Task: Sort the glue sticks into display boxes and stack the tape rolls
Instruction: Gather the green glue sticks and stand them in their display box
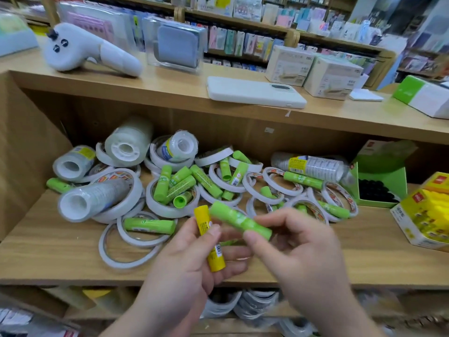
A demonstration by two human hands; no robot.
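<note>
Left hand [194, 254]: bare, short nails.
Right hand [298, 259]: bare, short nails.
Forearms [340, 310]: bare to the picture's lower edge.

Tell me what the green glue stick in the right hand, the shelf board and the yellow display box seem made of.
Green glue stick in the right hand: likely plastic, a smooth tube of even colour.
Shelf board: wood or wood-look laminate, matte, grain lines visible.
Yellow display box: probably printed cardboard, flat panels with folded edges.
</note>
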